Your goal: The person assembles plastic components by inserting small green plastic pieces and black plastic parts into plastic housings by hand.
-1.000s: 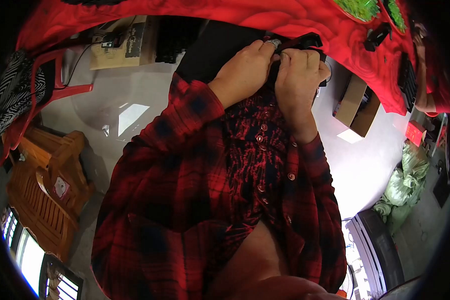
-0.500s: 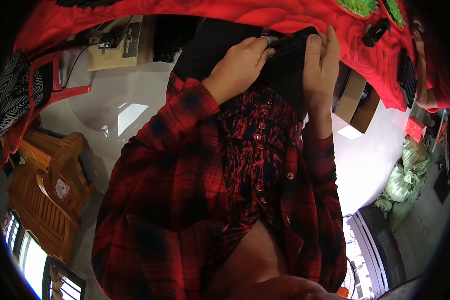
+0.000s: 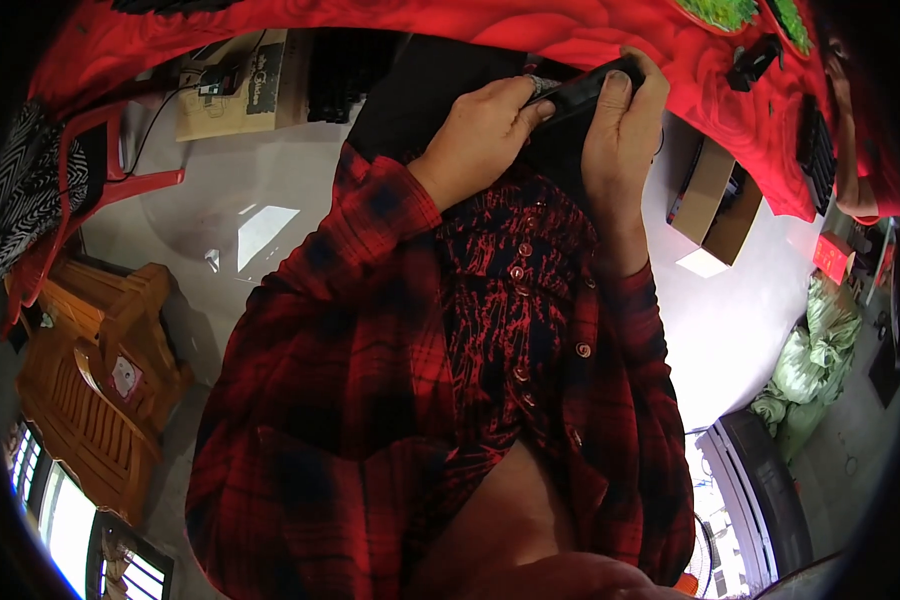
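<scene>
Head view: black case (image 3: 580,94) held up at the near edge of the bench (image 3: 390,18), not set down. Left hand (image 3: 478,130) grasps one end, right hand (image 3: 620,130) the other. Completion cannot be determined. Half a second earlier, the right fingers were extended; now they curl round it.

A home is suggested by the slatted wooden armchair (image 3: 85,420) and barred window (image 3: 65,515) at near left; workroom use, by the cardboard box (image 3: 694,197) and bulging sacks (image 3: 815,360) at right.
</scene>
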Demonstrator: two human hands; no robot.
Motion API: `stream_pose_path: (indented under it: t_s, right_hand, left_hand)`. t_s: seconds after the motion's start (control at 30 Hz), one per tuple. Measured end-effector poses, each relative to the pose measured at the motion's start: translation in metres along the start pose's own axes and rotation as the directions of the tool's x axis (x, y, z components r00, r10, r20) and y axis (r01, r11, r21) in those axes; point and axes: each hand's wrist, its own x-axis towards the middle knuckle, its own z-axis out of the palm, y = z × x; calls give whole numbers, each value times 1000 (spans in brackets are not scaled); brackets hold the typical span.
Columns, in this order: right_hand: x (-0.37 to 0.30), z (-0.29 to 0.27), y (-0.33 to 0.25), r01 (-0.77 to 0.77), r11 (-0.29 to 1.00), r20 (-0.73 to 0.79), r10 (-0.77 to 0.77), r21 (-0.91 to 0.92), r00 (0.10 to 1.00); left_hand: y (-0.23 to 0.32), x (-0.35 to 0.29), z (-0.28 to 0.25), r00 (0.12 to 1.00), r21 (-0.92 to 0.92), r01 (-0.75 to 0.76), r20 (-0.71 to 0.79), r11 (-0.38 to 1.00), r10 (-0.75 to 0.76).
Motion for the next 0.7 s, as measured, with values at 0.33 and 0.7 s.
stream_pose_path:
  t_s: [0.33, 0.7]
  right_hand:
    - [-8, 3, 4, 85, 996, -3, -85, -12, 996]
    - [-3, -6, 26, -317, 905, 204, 266, 282, 942]
  left_hand:
    - [-4, -7, 0, 999, -103, 39, -17, 994, -41]
    - [-7, 0, -2, 917, -250, 350, 289, 903, -276]
